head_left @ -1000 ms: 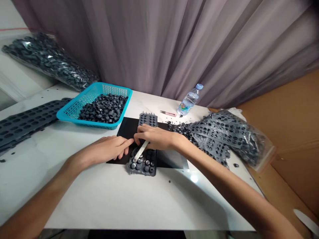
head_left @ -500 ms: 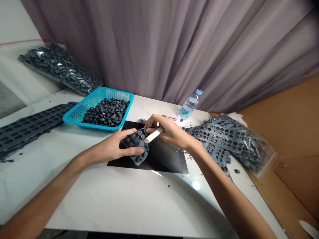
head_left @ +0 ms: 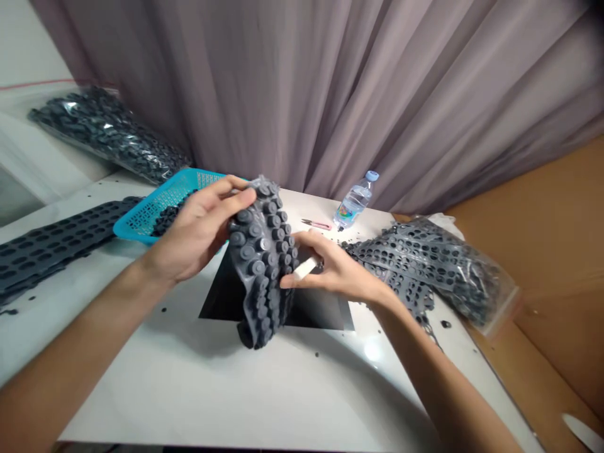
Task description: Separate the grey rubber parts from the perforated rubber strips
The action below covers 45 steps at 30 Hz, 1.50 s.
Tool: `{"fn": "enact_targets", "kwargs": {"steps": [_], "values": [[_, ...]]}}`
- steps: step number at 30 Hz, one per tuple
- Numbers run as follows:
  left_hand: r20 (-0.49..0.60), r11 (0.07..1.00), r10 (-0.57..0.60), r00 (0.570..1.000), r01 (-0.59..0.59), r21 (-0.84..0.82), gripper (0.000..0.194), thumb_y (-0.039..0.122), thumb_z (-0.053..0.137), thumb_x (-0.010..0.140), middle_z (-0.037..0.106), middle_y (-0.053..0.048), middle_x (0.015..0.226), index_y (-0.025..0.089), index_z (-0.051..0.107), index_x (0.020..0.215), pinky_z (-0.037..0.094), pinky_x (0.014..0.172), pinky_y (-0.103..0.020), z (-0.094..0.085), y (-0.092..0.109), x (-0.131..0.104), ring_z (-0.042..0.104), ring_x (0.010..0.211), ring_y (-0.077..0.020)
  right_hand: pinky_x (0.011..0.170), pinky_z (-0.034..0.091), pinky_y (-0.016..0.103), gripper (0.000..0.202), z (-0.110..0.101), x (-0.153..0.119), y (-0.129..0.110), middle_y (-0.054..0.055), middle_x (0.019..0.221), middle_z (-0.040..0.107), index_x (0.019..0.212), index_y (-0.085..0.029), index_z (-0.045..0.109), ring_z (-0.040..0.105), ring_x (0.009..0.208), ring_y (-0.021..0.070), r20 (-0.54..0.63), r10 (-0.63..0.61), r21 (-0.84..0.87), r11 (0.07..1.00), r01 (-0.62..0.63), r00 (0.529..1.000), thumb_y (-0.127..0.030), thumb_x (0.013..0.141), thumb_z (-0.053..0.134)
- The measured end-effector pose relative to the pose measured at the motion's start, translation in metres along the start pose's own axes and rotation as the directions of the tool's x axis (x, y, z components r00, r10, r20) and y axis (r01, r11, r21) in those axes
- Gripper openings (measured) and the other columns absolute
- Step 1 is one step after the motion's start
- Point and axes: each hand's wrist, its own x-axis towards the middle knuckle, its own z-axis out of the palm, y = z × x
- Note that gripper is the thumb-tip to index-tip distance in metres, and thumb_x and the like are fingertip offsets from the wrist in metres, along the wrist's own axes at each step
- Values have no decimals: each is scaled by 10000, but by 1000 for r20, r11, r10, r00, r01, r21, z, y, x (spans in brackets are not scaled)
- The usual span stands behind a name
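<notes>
My left hand [head_left: 207, 220] is closed on the upper end of a dark grey rubber sheet [head_left: 268, 264] studded with rows of round plugs. The sheet hangs bent and upright above a black mat [head_left: 221, 299], its lower end curled. My right hand [head_left: 330, 267] is closed around a white stick [head_left: 306, 268], whose blunt end points toward the plugs. Its fingertips are at the sheet's right edge; whether they press on it is hard to tell. A blue basket [head_left: 136, 220] holding small dark rubber pieces [head_left: 165, 220] sits behind my left hand, partly hidden by it.
Pink thread snips [head_left: 318, 224] and a water bottle [head_left: 355, 201] are at the back. Punched sheets [head_left: 406, 258] and a filled plastic bag [head_left: 481, 283] lie on the right. At left are flat rubber sheets [head_left: 61, 236] and another bag of pieces [head_left: 108, 135].
The rubber sheet has been raised and turned, showing more rows of plugs. My left hand has moved up to its top end. My right hand has shifted slightly right and down with the stick.
</notes>
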Motion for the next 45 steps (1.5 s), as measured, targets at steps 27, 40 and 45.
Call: {"fn": "enact_targets", "kwargs": {"steps": [27, 40, 45], "values": [[329, 419, -85, 941, -266, 868, 639, 599, 343, 1107, 442, -212, 1621, 165, 447, 1564, 334, 1230, -565, 47, -128, -10, 399, 1515, -373, 855, 506, 390, 532, 35, -98, 58, 81, 966, 699, 997, -241, 666, 650, 920, 246, -377, 339, -35, 925, -379, 862, -569, 1134, 270], [457, 464, -71, 887, -376, 802, 581, 517, 346, 1126, 329, -120, 1727, 185, 413, 1598, 212, 1318, -452, 28, -122, -6, 272, 1606, -276, 737, 621, 279, 149, 50, -108, 53, 54, 1024, 703, 1054, -224, 687, 709, 825, 156, -132, 241, 226, 952, -207, 962, -370, 1041, 664], [606, 578, -109, 788, -446, 683, 269, 483, 579, 1045, 670, -46, 1225, 248, 654, 1155, 454, 1056, -388, 36, -98, -31, 625, 1149, -251, 825, 628, 325, 140, 51, -108, 56, 85, 1062, 704, 1031, -217, 678, 695, 900, 185, -115, 116, 125, 987, -102, 987, -336, 1069, 614]]}}
